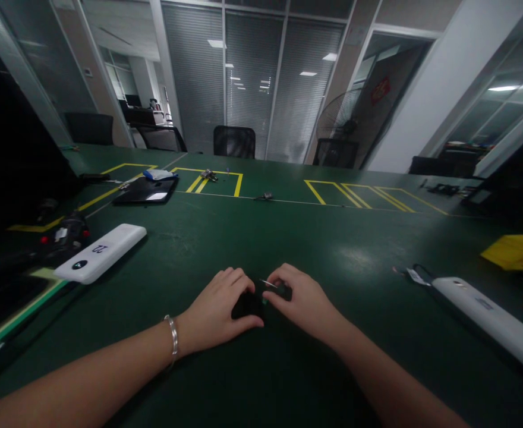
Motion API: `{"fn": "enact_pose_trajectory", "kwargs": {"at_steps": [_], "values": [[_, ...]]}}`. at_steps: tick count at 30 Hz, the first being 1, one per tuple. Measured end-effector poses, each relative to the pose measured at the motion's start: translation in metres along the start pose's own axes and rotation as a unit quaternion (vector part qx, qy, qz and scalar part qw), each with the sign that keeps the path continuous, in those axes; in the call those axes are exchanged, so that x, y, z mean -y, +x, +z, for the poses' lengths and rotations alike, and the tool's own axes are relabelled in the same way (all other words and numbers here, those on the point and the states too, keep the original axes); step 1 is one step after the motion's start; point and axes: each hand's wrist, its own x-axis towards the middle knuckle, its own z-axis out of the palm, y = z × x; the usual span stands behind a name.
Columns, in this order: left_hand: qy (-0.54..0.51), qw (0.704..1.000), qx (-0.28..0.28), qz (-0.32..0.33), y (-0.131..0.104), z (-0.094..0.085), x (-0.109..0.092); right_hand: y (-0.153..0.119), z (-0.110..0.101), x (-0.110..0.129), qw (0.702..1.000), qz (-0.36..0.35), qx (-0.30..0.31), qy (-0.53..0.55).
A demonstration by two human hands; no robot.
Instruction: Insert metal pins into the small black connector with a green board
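Observation:
Both hands meet over the green table (pixel 243 241), close to its near side. My left hand (pixel 219 309), with a clear bracelet (pixel 172 339) at its wrist, curls around a small black object (pixel 247 304) at table level. The fingers and the dim light hide much of that object. Just to its right, my right hand (pixel 301 303) pinches a small dark piece with a thin silver edge or shaft (pixel 268 284). Its exact kind cannot be made out. A bit of green shows between the hands, below the silver part.
A white power bank (pixel 105 252) marked 22 lies at left, and another white power bank (pixel 488 318) with a cable at right. Farther back are a black flat case (pixel 148 190), small metal parts (pixel 208 175) and yellow tape outlines. Something yellow (pixel 515 251) sits at the right edge.

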Motion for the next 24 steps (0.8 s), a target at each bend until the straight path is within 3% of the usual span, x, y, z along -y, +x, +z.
{"fn": "enact_pose_trajectory", "kwargs": {"at_steps": [14, 24], "values": [[-0.116, 0.993, -0.023, -0.01, 0.0, 0.0017, 0.0095, -0.0024, 0.0033, 0.0053, 0.999, -0.003, 0.016, -0.044], [-0.126, 0.991, -0.048, -0.009, 0.0003, 0.0017, 0.0088, -0.0048, -0.0016, 0.0083, 0.999, -0.007, 0.02, -0.045]]}}
